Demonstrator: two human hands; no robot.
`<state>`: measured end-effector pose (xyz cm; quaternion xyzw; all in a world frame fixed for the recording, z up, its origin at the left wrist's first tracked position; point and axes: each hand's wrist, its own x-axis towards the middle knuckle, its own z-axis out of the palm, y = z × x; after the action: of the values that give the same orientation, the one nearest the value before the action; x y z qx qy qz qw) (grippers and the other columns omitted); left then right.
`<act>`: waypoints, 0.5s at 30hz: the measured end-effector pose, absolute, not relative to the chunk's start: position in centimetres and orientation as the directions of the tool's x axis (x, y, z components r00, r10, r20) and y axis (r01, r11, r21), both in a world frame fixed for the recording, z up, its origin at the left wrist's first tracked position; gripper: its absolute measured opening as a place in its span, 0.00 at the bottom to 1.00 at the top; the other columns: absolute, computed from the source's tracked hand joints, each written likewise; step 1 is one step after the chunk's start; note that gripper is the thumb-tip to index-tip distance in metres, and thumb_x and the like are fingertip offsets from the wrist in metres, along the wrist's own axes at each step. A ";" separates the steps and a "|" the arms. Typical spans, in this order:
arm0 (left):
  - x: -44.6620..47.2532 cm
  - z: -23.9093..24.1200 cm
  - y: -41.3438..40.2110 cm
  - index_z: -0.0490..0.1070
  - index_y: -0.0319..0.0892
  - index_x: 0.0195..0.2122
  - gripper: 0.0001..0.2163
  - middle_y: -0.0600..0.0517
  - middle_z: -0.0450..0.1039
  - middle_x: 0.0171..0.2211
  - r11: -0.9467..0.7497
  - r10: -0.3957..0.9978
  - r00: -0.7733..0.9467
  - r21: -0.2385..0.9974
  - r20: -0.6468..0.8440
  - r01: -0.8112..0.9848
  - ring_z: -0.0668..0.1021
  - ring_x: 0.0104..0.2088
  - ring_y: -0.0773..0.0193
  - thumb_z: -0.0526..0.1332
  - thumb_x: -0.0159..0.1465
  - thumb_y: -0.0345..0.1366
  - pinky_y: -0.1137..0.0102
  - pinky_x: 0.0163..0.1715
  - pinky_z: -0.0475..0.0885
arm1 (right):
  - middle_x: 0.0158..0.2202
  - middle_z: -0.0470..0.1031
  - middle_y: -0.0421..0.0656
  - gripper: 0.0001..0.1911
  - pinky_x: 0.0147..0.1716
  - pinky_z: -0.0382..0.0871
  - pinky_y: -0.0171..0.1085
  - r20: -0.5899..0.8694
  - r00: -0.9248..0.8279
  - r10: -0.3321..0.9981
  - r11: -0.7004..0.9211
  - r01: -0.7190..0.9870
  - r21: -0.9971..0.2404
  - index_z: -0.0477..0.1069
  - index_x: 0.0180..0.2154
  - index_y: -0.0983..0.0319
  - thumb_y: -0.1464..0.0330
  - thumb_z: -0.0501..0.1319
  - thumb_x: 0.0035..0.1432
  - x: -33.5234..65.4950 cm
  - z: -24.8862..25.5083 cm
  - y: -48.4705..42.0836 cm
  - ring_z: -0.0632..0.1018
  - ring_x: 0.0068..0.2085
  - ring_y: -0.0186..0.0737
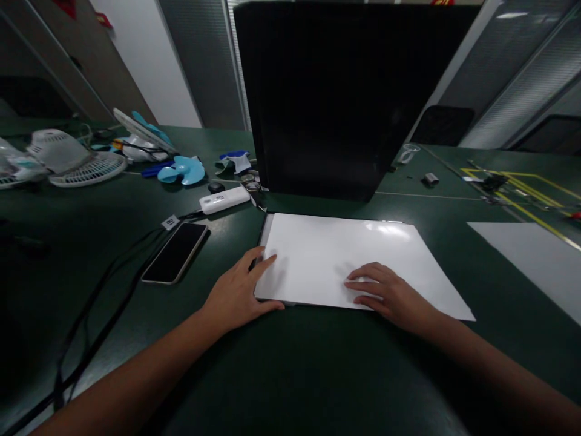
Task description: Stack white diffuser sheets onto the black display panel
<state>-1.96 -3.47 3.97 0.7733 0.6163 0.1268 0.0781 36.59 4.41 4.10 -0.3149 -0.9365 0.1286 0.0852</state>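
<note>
White paper sheets [318,254] lie flat in front of me on a dark board or folder, whose thin dark edge shows along the left and near sides. At their left end is my left hand [240,290], fingers spread, with the thumb along the near edge and fingertips over the left margin. My right hand [385,293] rests on the paper right of its middle, fingers stretched out and slightly bent, gripping nothing. On the right the sheets reach past the forearm to a pointed corner.
Behind the paper stands a big black panel [354,97]. To the left lie a phone [176,253], a white power bank [224,200] with black cables, a blue fan blade [181,171] and fan parts [86,166]. Another white sheet [531,254] and yellow strips [535,188] lie right.
</note>
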 end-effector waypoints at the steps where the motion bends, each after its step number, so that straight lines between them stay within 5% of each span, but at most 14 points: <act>1: -2.0 4.0 -3.5 0.63 0.50 0.70 0.43 0.41 0.54 0.74 -0.239 0.971 0.220 0.271 0.098 0.933 0.69 0.67 0.34 0.69 0.58 0.65 0.43 0.60 0.72 | 0.61 0.75 0.41 0.20 0.60 0.72 0.52 0.080 -0.797 0.598 0.778 0.554 -0.298 0.75 0.62 0.47 0.60 0.58 0.72 36.4 4.1 4.2 0.74 0.61 0.44; 9: -2.1 4.2 -3.3 0.76 0.49 0.62 0.34 0.44 0.64 0.70 -0.274 0.961 0.270 0.243 0.050 0.931 0.65 0.70 0.40 0.65 0.62 0.66 0.44 0.66 0.66 | 0.72 0.61 0.42 0.28 0.71 0.57 0.57 0.077 -0.776 0.626 0.769 0.596 -0.231 0.61 0.72 0.49 0.60 0.54 0.74 39.5 3.6 4.2 0.64 0.71 0.44; 12: -2.0 4.2 -3.3 0.76 0.48 0.62 0.35 0.44 0.65 0.70 -0.268 0.963 0.266 0.236 0.039 0.934 0.65 0.71 0.40 0.64 0.62 0.66 0.45 0.67 0.65 | 0.72 0.62 0.51 0.30 0.69 0.60 0.57 0.152 -0.566 0.810 0.581 0.811 -0.075 0.64 0.71 0.59 0.56 0.50 0.74 45.8 2.7 5.9 0.66 0.70 0.51; 15: -1.9 4.2 -3.4 0.76 0.48 0.62 0.35 0.44 0.65 0.70 -0.264 0.964 0.263 0.246 0.039 0.933 0.65 0.70 0.40 0.65 0.62 0.66 0.45 0.67 0.66 | 0.66 0.65 0.68 0.38 0.64 0.63 0.59 0.261 -0.257 0.930 0.225 0.963 0.146 0.67 0.66 0.75 0.51 0.47 0.73 54.9 2.3 7.2 0.66 0.69 0.64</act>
<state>-1.94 -3.36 4.23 0.7899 0.6002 0.0906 0.0867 54.90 7.20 2.26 -0.6066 -0.7804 -0.1395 0.0589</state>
